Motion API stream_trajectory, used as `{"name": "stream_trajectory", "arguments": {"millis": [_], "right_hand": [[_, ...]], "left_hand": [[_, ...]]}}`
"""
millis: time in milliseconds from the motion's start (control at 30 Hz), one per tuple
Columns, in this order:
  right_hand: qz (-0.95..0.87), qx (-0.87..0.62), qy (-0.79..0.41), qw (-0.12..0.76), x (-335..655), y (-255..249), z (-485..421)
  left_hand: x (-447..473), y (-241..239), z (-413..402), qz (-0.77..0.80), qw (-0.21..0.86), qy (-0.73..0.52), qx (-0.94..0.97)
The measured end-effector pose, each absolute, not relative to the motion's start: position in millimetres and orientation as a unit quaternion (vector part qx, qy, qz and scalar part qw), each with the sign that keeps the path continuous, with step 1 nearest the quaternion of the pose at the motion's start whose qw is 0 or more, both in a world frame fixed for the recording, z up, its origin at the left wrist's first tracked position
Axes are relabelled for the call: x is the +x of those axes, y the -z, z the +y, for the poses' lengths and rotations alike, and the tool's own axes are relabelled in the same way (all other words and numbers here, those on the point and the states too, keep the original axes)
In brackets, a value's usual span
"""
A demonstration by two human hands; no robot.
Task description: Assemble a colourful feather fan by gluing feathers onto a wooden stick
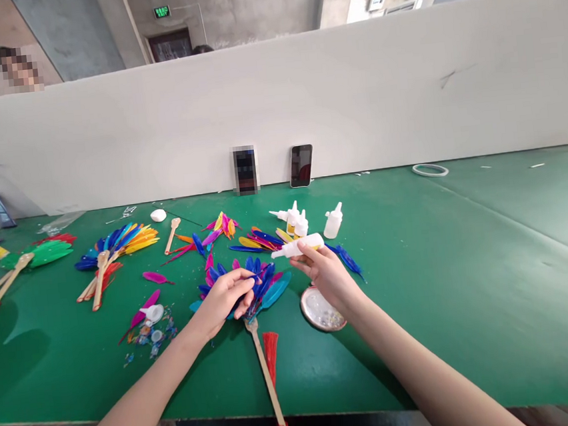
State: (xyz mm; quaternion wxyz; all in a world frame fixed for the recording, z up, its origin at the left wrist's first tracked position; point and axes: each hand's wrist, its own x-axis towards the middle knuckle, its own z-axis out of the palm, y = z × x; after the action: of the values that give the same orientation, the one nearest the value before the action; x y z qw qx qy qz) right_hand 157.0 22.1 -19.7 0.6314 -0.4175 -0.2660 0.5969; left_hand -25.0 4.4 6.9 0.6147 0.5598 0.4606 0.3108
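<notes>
Feather fan (268,293) flat on the green table (452,290), front and centre; long axis runs roughly away from the person, wooden handle (265,370) pointing back at the near edge, its butt slightly right; feathers spread at the far end. Key relation: left hand (227,295) is nearer, right over the feathers; it's pinched narrow, seemingly on a dark blue feather, though fingers hide most of it; can't tell whether that piece is loose or part of the fan.

White glue bottle (294,247) is up and right of the fan, in the right hand (327,270), fingers closed round its body; long axis near level, lying across the fan's axis; nozzle points left, tip dipping slightly towards the feathers and left hand, apart from both as far as I can see.

Further out: red tassel (271,353) just right of the handle; round dish (318,310) below the right hand; loose feathers (253,243) beyond the fan; spare bottle (334,221) upright, farther right.
</notes>
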Motion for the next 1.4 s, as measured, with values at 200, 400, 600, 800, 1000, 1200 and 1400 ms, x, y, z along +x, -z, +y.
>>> {"name": "stream_trajectory", "arguments": {"millis": [200,400,600,800,1000,1200,1400], "right_hand": [[-0.287,-0.393,-0.634,0.601,154.9,17.1,20.8],[-0.22,-0.387,-0.627,0.639,158.1,14.4,23.4],[-0.203,-0.415,-0.58,0.671,162.3,16.9,26.2],[-0.313,-0.51,-0.527,0.603,166.7,22.4,26.0],[-0.43,-0.565,-0.443,0.547,169.3,29.0,29.2],[-0.499,-0.581,-0.4,0.503,166.6,38.4,33.6],[-0.526,-0.597,-0.388,0.465,167.5,38.5,31.8]], "left_hand": [[-27.3,-8.1,6.0,0.466,0.604,-0.324,0.559],[-29.0,-7.8,6.9,0.483,0.593,-0.318,0.56],[-31.1,-8.8,8.0,0.477,0.589,-0.33,0.563],[-38.1,-12.4,12.4,0.493,0.495,-0.398,0.595],[-47.4,-17.7,18.6,0.487,0.424,-0.506,0.572],[-54.0,-18.6,23.2,0.469,0.412,-0.566,0.538],[-56.4,-23.4,23.3,0.429,0.442,-0.603,0.507]]}}
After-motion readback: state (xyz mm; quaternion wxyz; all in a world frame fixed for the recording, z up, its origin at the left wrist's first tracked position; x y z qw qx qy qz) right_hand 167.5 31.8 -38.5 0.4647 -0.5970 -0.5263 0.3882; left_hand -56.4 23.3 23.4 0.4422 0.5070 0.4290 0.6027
